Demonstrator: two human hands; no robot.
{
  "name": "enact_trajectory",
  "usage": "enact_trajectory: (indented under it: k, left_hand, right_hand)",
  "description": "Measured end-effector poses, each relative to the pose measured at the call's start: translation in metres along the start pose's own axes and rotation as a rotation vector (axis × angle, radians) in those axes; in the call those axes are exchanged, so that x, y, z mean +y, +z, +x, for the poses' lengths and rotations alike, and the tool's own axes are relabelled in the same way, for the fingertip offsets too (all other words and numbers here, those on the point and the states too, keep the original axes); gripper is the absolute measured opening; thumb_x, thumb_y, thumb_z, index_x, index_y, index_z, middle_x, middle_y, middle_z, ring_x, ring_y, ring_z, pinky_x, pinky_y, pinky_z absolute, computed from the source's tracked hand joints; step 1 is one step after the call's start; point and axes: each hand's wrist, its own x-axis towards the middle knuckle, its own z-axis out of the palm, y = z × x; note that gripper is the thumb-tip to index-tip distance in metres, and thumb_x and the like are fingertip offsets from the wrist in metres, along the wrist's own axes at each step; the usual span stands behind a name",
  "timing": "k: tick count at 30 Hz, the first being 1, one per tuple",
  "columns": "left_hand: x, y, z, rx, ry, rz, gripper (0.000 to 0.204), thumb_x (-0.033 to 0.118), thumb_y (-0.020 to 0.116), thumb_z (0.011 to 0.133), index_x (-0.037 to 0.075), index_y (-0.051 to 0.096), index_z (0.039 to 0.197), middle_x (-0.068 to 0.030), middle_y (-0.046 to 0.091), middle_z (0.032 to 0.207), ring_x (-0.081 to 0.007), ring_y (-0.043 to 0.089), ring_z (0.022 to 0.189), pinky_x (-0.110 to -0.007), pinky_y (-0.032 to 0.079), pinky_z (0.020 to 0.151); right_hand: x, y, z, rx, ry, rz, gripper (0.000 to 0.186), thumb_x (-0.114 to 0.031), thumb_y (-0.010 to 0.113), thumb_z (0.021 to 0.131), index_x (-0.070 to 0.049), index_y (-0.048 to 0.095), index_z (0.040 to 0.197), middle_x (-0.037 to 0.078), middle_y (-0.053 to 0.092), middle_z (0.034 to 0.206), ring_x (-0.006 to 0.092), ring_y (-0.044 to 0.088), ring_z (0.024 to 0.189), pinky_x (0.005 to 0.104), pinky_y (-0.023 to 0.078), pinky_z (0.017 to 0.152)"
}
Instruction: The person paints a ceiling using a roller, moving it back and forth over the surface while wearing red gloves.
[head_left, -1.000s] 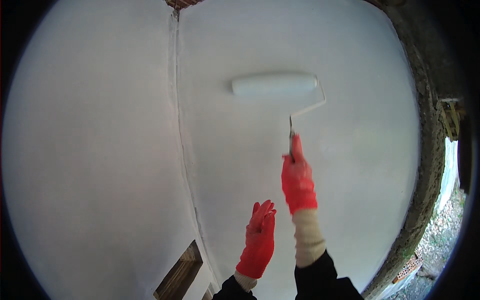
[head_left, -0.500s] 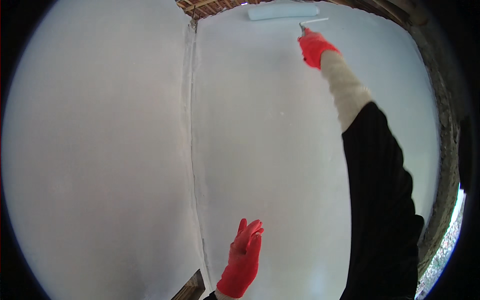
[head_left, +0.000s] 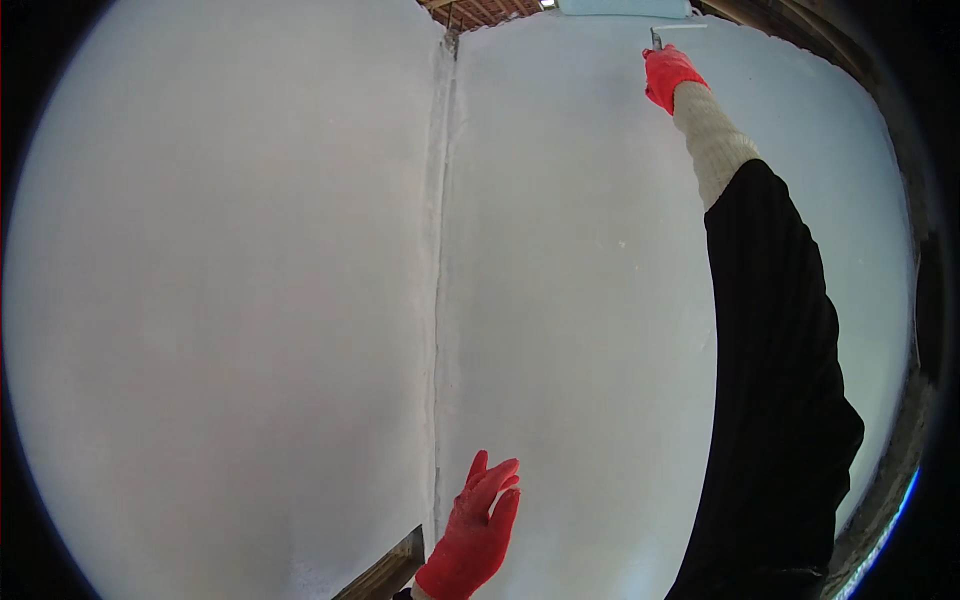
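Stretched far up, my right hand (head_left: 672,78) in a red glove is closed round the handle of a paint roller. The pale blue roller sleeve (head_left: 625,8) lies along the top of the white wall (head_left: 580,300), partly cut off by the upper edge of the picture. Its thin metal frame shows just above my fist. Low in the middle, my left hand (head_left: 468,535), also in a red glove, is raised with nothing in it. Its fingers are loosely bent and apart, in front of the wall near the corner.
A rough vertical corner seam (head_left: 440,250) joins the wall to another white wall (head_left: 220,300) on the left. Wooden roof beams and tiles (head_left: 490,12) show above. A brown wooden piece (head_left: 385,568) juts in at the bottom. A dark rough edge (head_left: 905,420) bounds the right side.
The view has shifted, so the corner seam sits further right. My right hand and the roller appear higher and further right. The fingers of my left hand have spread a little.
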Motion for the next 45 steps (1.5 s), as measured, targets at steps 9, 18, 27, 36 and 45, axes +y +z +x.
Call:
enact_trajectory:
  k: [9,18,27,36,45]
  left_hand:
    - [-0.022,-0.010,-0.048,0.063,-0.153,0.033,0.034,0.013,0.045,0.098,-0.001,0.048,0.128,-0.0157,0.055,0.126,-0.0235,0.051,0.122,-0.036,0.035,0.105]
    - [-0.071,0.057,-0.160,-0.171,-0.365,-0.168,0.032,0.014,0.046,0.098,0.000,0.051,0.127,-0.0134,0.058,0.124,-0.0195,0.046,0.127,-0.034,0.035,0.105]
    - [-0.083,0.035,-0.324,-0.321,-0.670,-0.135,0.030,0.016,0.047,0.099,0.000,0.056,0.122,-0.0141,0.063,0.115,-0.0183,0.050,0.123,-0.035,0.026,0.111]
    - [-0.176,0.015,-0.501,-0.375,-0.792,0.120,0.030,0.020,0.047,0.098,-0.001,0.059,0.114,-0.0135,0.065,0.109,-0.0193,0.061,0.100,-0.035,0.041,0.098]
    - [-0.244,0.005,-0.595,-0.286,-0.950,0.157,0.030,0.020,0.047,0.096,-0.003,0.058,0.112,-0.0141,0.064,0.104,-0.0259,0.060,0.097,-0.035,0.046,0.089]
  right_hand:
    - [-0.050,-0.038,-0.136,0.563,0.316,0.708,0.028,-0.029,0.055,0.092,-0.010,0.053,0.112,0.006,0.059,0.075,0.0183,0.056,0.064,0.0325,0.046,0.054]
    - [-0.024,-0.142,-0.457,0.370,0.439,0.807,0.022,-0.025,0.051,0.097,-0.008,0.055,0.110,-0.002,0.053,0.066,0.0053,0.045,0.053,0.0219,0.039,0.050]
    - [-0.251,-0.216,-0.865,-0.369,1.439,1.031,0.033,-0.006,0.049,0.092,-0.005,0.047,0.124,0.000,0.051,0.065,0.0076,0.044,0.040,0.0229,0.035,0.035]
    - [-0.402,-0.229,-1.135,-0.809,2.106,0.801,0.039,-0.020,0.050,0.095,-0.007,0.048,0.132,-0.003,0.049,0.066,0.0064,0.044,0.046,0.0255,0.036,0.036]
    - [-0.472,-0.136,-1.309,-0.821,1.940,0.566,0.024,-0.021,0.052,0.094,-0.007,0.055,0.113,-0.001,0.051,0.065,0.0095,0.045,0.051,0.0271,0.037,0.045]
